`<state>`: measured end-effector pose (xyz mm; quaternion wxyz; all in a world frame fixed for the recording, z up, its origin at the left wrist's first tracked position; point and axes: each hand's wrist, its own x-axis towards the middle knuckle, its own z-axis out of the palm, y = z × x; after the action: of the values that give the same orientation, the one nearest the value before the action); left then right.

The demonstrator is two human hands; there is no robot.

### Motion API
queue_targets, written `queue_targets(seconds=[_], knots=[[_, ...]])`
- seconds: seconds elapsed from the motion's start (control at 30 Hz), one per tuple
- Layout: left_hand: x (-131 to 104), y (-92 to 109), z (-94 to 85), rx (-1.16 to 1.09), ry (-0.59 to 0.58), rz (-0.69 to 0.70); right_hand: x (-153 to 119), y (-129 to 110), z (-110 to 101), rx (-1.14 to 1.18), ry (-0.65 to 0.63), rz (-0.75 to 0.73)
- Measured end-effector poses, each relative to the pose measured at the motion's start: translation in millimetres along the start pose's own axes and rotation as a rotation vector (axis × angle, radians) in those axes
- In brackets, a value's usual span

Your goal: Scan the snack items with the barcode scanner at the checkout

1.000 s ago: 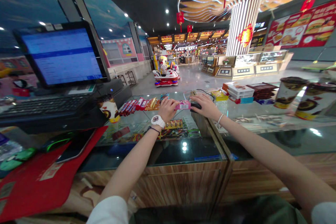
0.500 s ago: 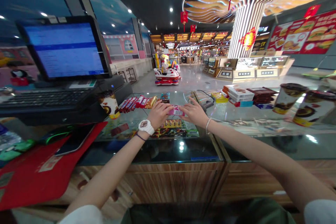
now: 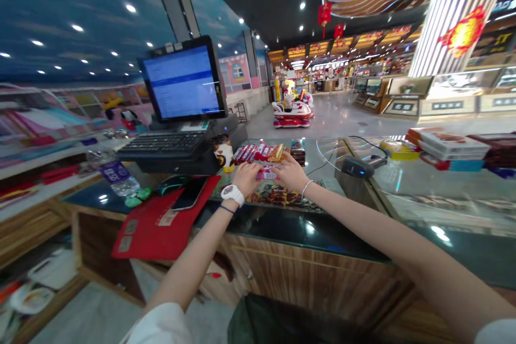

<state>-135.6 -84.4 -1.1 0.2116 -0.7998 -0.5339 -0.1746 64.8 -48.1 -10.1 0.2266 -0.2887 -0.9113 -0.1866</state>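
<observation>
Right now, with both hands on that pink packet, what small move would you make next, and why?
I'd probably ease the pink packet slightly toward the row of wrapped bars: the left hand and right hand hold it from opposite ends, and the row lies just beyond it on the glass counter.

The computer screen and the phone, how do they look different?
The computer screen is glowing blue, but the phone looks dark. The computer screen stands up, tilted back a little, while the phone lies flat on the red sheet. The computer screen is much bigger than the phone. Both are shaped like rectangles.
</observation>
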Motion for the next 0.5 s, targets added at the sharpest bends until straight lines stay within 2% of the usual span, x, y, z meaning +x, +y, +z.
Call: queue_targets(seconds=[0.13, 0.27, 0.37, 0.47, 0.5], knots=[[9.7, -27.0, 2.4, 0.041, -0.105, -0.099, 26.8, -13.0, 12.3, -0.007, -0.012, 0.018], [18.0, -49.5, 6.3, 0.009, -0.182, -0.13, 44.9, -24.7, 25.5, -0.016, -0.009, 0.046], [15.2, -58.6, 13.4, -0.009, -0.136, -0.124, 53.3, -30.1, 35.4, -0.025, -0.009, 0.07], [7.9, -59.7, 20.2, 0.017, -0.043, -0.121, 57.7, -31.0, 44.9, -0.016, 0.006, 0.088], [5.8, -58.5, 21.0, 0.022, -0.055, -0.133, 58.2, -30.6, 47.7, -0.009, 0.005, 0.094]])
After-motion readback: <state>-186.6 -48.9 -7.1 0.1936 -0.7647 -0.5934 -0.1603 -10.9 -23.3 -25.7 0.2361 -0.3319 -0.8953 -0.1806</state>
